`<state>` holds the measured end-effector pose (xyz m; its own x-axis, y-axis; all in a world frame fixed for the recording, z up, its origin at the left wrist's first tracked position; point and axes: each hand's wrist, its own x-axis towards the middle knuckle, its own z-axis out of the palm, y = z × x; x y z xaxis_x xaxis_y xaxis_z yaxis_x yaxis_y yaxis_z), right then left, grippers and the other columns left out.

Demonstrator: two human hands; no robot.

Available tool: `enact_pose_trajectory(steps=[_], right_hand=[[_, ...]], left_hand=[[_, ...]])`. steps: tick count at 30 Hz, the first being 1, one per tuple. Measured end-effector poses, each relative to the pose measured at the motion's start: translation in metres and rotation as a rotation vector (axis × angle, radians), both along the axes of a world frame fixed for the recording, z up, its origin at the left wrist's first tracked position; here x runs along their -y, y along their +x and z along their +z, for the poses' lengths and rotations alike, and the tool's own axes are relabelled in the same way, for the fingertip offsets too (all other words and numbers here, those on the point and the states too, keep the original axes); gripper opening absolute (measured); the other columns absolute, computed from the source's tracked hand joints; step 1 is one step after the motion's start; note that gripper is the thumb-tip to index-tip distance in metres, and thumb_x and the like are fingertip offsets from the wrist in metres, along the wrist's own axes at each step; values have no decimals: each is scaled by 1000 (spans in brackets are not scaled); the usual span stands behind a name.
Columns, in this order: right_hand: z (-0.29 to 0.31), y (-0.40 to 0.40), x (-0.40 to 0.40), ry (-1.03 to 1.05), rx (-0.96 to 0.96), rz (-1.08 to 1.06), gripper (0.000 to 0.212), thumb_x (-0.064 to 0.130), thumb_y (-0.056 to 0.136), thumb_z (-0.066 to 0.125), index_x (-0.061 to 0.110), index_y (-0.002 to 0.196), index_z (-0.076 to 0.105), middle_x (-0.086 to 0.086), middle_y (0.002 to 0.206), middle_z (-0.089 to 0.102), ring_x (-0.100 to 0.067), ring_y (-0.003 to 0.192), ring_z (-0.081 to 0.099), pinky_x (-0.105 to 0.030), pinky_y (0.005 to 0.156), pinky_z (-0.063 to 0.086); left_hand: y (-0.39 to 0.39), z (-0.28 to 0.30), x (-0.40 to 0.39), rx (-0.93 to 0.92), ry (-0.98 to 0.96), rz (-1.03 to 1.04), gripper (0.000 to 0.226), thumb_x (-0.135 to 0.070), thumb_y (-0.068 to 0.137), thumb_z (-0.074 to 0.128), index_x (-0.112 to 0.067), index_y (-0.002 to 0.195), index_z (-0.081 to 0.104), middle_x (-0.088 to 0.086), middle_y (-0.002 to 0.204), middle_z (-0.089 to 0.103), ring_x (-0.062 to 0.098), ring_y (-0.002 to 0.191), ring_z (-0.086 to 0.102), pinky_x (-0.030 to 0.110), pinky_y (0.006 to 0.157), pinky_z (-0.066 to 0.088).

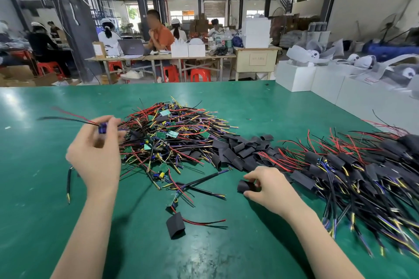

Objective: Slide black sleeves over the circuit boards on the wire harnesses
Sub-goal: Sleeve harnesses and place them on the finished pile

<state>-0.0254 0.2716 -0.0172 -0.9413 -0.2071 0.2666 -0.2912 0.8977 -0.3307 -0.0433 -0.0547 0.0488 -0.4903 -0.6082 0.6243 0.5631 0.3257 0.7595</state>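
Note:
My left hand (97,154) is raised over the green table (45,188) and pinches a wire harness (103,128) by its small board with a blue part; red and black wires trail off to the left, blurred. My right hand (269,186) rests low on the table and pinches a black sleeve (246,186) between thumb and fingers. A big tangle of unsleeved harnesses (172,133) with green boards lies in the middle. Loose black sleeves (240,149) are heaped to its right. Sleeved harnesses (353,165) are piled at the far right.
One sleeved harness (175,224) with red and black wires lies alone near me, and another loose harness (192,186) just beyond it. A short black cable (68,182) lies at the left. White boxes (317,81) line the table's far right. People sit at tables in the background.

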Motion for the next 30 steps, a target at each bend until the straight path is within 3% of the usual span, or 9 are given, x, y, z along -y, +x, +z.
enact_pose_trajectory(steps=[2, 4, 6, 9, 12, 18, 30], right_hand=[[1, 0, 1, 13, -15, -12, 28, 32, 78, 68, 17, 102, 69, 1, 94, 61, -19, 90, 55, -28, 80, 45], [4, 1, 3, -61, -65, -4, 21, 27, 77, 69, 17, 96, 70, 1, 88, 61, -19, 85, 56, -30, 78, 46], [9, 3, 6, -228, -126, 34, 17, 18, 74, 73, 16, 90, 69, 3, 83, 62, -14, 78, 58, -27, 74, 47], [18, 9, 14, -436, -210, 108, 23, 5, 68, 76, 17, 85, 65, 7, 80, 62, -8, 71, 58, -11, 63, 42], [24, 13, 18, -513, -272, 160, 23, 1, 68, 75, 17, 82, 66, 6, 78, 60, -10, 69, 57, -21, 56, 47], [23, 15, 16, -334, -251, 201, 30, 5, 72, 69, 16, 100, 74, 7, 91, 62, -11, 73, 61, -27, 66, 54], [22, 17, 19, -187, -230, 186, 31, 18, 79, 66, 19, 109, 71, 10, 98, 59, -16, 69, 59, -32, 67, 54]], left_hand=[[1, 5, -5, -61, 251, -221, 6, -19, 94, 60, -16, 92, 66, -4, 83, 75, 11, 67, 70, 24, 69, 56], [3, 5, -12, -10, 369, -365, 9, -16, 96, 57, -14, 93, 65, 0, 85, 76, 7, 63, 66, 18, 66, 54], [6, -1, -23, 82, 352, -411, 11, -16, 97, 56, -12, 95, 67, -2, 83, 76, 6, 60, 64, 15, 62, 52], [9, -8, -41, 151, 350, -486, 11, -14, 95, 58, -10, 94, 68, 1, 84, 76, 8, 61, 64, 15, 61, 51], [11, -13, -52, 193, 382, -541, 9, -12, 93, 61, -9, 91, 70, 6, 85, 76, 10, 62, 65, 15, 60, 51], [14, -16, -54, 226, 485, -569, 11, -13, 94, 60, -11, 90, 70, 5, 86, 77, 8, 64, 66, 14, 60, 51], [14, -14, -47, 230, 540, -566, 11, -16, 94, 61, -8, 96, 69, 5, 88, 76, 7, 65, 65, 13, 61, 51]])
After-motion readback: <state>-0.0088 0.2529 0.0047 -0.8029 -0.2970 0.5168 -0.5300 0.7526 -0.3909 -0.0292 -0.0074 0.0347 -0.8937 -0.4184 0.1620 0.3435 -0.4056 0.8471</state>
